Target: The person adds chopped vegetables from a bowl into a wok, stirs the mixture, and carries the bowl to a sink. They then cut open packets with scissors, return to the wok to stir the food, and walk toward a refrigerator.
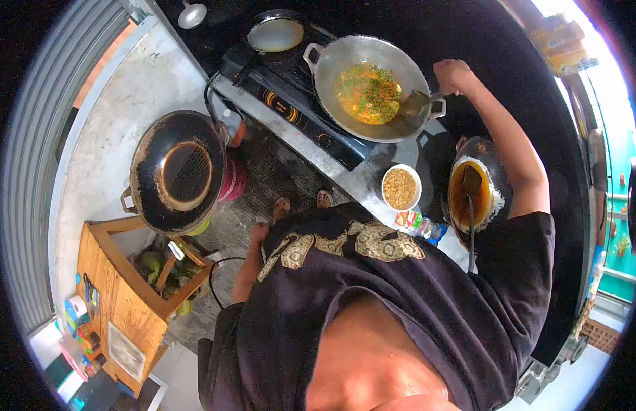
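Note:
My right hand (453, 77) is closed around the handle of a metal spatula (415, 104). The spatula's head rests inside a big silver wok (407, 58), at its right side beside the food. Chopped green and orange pieces lie in yellowish liquid (368, 92) at the bottom of that wok, which sits on a black gas stove (284, 106). Down by my side hangs my left hand (259, 233), away from the cookware; its fingers are foreshortened from above and hard to make out.
A bowl of brown crumbly food (400, 188) stands on the counter. Right of it, a second wok (494, 198) holds orange-brown liquid and another utensil (472, 181). A small pan (275, 34) sits on the far burner. To the left are a blackened wok (147, 181) and a wooden table (119, 288).

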The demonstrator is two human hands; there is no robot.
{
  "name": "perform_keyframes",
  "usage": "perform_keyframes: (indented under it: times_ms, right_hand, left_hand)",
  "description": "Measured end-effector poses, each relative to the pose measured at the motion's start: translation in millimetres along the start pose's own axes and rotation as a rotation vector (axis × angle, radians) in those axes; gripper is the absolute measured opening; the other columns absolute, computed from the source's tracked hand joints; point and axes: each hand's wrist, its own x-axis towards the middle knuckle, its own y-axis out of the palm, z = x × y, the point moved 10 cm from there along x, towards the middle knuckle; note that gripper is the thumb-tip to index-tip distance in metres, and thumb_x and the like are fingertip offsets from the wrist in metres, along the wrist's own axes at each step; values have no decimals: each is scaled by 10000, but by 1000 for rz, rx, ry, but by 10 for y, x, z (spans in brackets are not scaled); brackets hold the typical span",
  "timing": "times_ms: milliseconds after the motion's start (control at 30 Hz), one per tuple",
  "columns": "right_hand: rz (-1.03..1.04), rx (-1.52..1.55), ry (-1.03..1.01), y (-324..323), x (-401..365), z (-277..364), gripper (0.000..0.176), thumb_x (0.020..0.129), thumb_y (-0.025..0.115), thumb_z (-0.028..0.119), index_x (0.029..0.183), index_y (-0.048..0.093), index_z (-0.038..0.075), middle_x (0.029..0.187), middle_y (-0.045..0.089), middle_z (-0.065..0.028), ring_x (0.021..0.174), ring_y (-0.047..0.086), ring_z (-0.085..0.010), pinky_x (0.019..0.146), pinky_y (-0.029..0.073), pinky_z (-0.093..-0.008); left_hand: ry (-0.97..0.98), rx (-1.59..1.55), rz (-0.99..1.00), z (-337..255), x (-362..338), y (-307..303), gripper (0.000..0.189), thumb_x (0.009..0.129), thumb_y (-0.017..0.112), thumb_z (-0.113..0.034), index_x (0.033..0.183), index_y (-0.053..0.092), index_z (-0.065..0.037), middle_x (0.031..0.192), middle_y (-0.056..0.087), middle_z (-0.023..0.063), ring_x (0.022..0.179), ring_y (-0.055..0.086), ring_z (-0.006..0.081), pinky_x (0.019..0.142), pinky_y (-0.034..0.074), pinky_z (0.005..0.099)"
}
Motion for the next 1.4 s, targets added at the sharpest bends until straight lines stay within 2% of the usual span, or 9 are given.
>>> perform_keyframes:
  times_ms: [167,267,533,633,833,967,1200,1333,1400]
  right_hand:
    - [-192,-26,6,49,268,-31,186,707,615,124,850,655,12,916,647,-181,913,627,-304,735,524,-391]
    - [-264,-3,73,15,137,-262,166,705,603,94,839,653,9,902,650,-173,901,629,-310,736,524,-389]
    - [-226,-76,150,173,281,-619,172,700,597,81,858,651,45,907,650,-151,886,634,-289,754,517,-373]
    - [-347,-13,71,385,658,-788,218,701,600,108,911,655,88,914,651,-140,888,627,-299,783,502,-398]
    - [-413,219,-17,253,1195,-791,260,704,593,151,951,669,128,900,643,-155,868,614,-318,761,493,-418]
    - [-598,128,-314,-328,877,-177,235,713,584,107,926,680,134,865,635,-152,813,613,-311,719,501,-408]
    - [-681,-29,-429,-467,328,143,283,699,616,79,961,681,165,827,601,-128,770,616,-300,680,507,-398]
    - [-643,-72,-313,-521,104,-176,150,724,599,131,848,681,111,840,649,-155,787,642,-300,664,528,-390]
    - [-517,-130,-182,-414,288,-437,122,727,611,149,805,674,80,834,653,-163,805,644,-300,670,532,-390]
  left_hand:
    - [-4,4,-5,66,-56,76,518,742,537,-478,903,629,6,888,624,254,869,593,417,753,453,471]
    - [184,55,36,201,106,293,533,754,549,-493,928,628,5,917,620,254,912,579,415,765,446,471]
    - [-110,-63,3,252,-122,206,494,785,518,-447,947,624,8,953,623,241,969,570,398,817,431,456]
    - [110,-27,-39,104,-142,203,476,780,522,-433,936,625,4,943,623,243,950,577,396,811,433,449]
    - [107,-33,-172,-132,-348,-77,431,753,544,-408,874,622,-2,839,625,246,857,594,413,775,440,466]
    - [65,-48,62,208,-193,323,462,753,558,-396,945,593,23,818,621,240,808,597,417,735,455,469]
    - [69,-5,86,258,-44,-445,352,758,572,-307,940,582,-5,803,626,184,782,618,315,694,476,397]
    - [377,240,-125,-58,393,-1151,250,727,592,-202,908,581,-29,729,617,118,729,618,230,665,481,339]
    - [285,-156,-56,-238,460,-1584,219,690,608,-143,881,581,-39,698,597,87,700,603,204,654,478,323]
